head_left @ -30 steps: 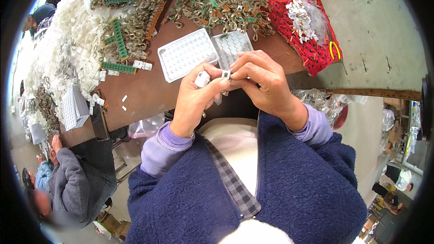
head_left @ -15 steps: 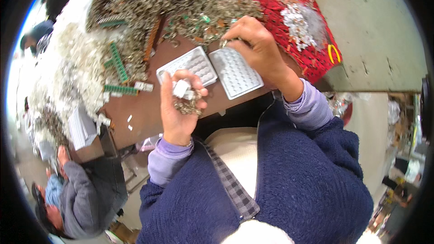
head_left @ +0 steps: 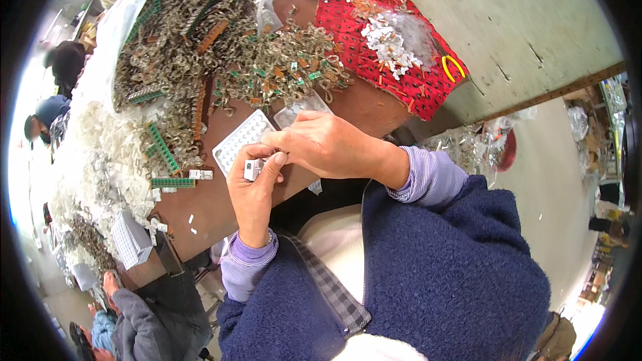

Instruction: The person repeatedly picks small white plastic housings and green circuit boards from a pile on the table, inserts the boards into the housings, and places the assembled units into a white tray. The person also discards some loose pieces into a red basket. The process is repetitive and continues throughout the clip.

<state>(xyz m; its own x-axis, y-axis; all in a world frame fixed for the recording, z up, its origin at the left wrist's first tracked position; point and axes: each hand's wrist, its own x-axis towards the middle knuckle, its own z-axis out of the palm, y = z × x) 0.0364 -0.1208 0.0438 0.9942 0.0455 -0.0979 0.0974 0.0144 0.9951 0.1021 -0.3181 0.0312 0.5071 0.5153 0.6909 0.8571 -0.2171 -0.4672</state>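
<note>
My left hand [head_left: 251, 194] is closed on a small white plastic piece [head_left: 253, 169] with a dark opening, held between thumb and fingers. Against its thumb tip, my right hand [head_left: 324, 144] is pinched shut on something tiny and dark that I cannot make out. What lies inside the left palm is hidden. Just beyond the hands, a white tray [head_left: 242, 137] with rows of round bumps lies on the brown tabletop [head_left: 212, 207]. A second white tray [head_left: 304, 107] beside it is mostly covered by my right hand.
A large heap of small metal parts [head_left: 194, 40] with green and orange strips fills the far side. White plastic pieces [head_left: 100, 167] are piled at the left. Right of the heap lies a red cloth [head_left: 374, 83] bearing white bits and yellow handles [head_left: 453, 68]. A person [head_left: 157, 324] sits lower left.
My right hand has come from over the right tray to my left hand's fingertips. The metal bundle seen in my left palm is now hidden. The whole view has shifted.
</note>
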